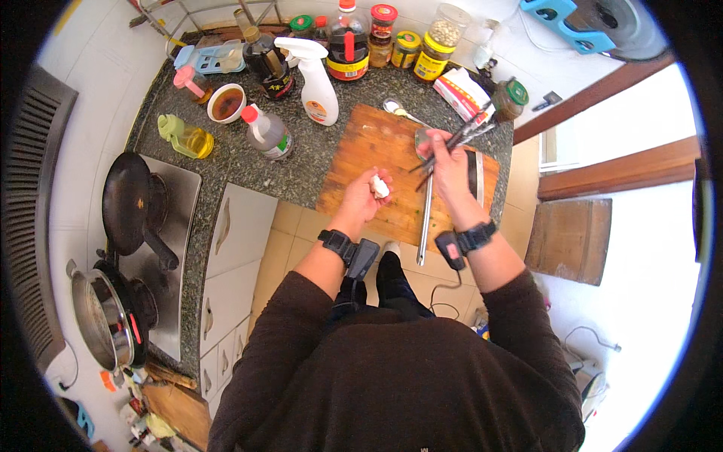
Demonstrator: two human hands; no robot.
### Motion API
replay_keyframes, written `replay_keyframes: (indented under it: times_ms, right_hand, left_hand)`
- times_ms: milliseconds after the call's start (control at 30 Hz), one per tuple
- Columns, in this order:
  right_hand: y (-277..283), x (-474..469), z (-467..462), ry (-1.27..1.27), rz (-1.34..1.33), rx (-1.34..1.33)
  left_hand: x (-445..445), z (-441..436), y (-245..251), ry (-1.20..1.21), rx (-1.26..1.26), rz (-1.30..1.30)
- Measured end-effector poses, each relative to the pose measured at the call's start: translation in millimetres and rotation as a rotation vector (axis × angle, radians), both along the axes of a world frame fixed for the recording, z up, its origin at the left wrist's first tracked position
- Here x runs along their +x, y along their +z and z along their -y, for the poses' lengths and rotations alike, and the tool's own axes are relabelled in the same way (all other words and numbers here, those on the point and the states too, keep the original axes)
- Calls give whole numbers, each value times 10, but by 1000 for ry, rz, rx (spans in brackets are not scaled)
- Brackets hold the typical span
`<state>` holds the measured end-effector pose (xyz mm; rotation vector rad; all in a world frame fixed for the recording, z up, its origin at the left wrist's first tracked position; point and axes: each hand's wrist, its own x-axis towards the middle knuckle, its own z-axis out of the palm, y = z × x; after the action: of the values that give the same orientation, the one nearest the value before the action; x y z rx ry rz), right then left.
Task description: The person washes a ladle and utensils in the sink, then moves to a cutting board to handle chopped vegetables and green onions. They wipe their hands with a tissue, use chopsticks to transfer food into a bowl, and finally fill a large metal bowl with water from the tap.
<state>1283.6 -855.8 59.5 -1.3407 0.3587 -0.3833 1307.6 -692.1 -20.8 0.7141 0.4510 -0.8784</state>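
Note:
My left hand holds a small white lump in curled fingers over the wooden cutting board; what it is, I cannot tell. Over the board's right half, my right hand grips a bundle of dark thin sticks, blurred, perhaps chopsticks. Below that hand a long metal utensil handle reaches past the board's near edge; its upper end is hidden. A broad knife blade shows on the board beyond my right wrist. At the board's far edge is a spoon with a white bowl.
Left of the board stand a white spray bottle, a red-capped bottle, a bowl of brown liquid and an oil jug. Jars and a tissue pack line the back. A wok and steel pot occupy the stove.

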Motion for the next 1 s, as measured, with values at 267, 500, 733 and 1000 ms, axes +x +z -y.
replay_keyframes:
  times_ms: [267,500,733,1000]
  right_hand:
    - [-861,-75,-477,-60,-48,-171]
    - [-1207,-175,-472,-131,-158,-500]
    - [-378,-338,-856,388,-213,-253]
    - [276,-908,-1505,880,-449,-505]
  left_hand:
    - [-204,-481,-10,-3,62,36]
    - [-351,-795,-14,7,91,49]
    - [-480,-934,361,64,64,279]
    - [-1113,-1442,1030,-40,407,807]
